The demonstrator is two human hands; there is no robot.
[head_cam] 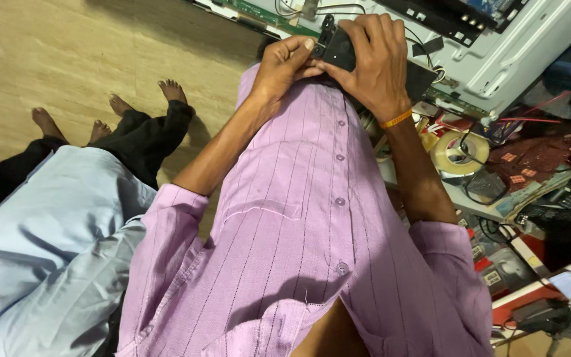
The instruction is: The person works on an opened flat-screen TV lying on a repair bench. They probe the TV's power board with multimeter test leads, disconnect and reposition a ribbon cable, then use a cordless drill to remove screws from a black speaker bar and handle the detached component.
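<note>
Gripping a small black plastic part (338, 47) from both sides, the left hand (284, 66) pinches its near-left edge while the right hand (373, 63) wraps closed over its top, steadying it above the opened television chassis (510, 53) at the far right.

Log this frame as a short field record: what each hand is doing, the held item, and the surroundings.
left hand: left hand pinches the edge of the small black part
right hand: right hand, orange wristband, wraps over the same part
behind hands: opened flat panel chassis with green circuit board
right side: cluttered bench, tape roll
left side: another person in a light blue shirt, barefoot
</note>
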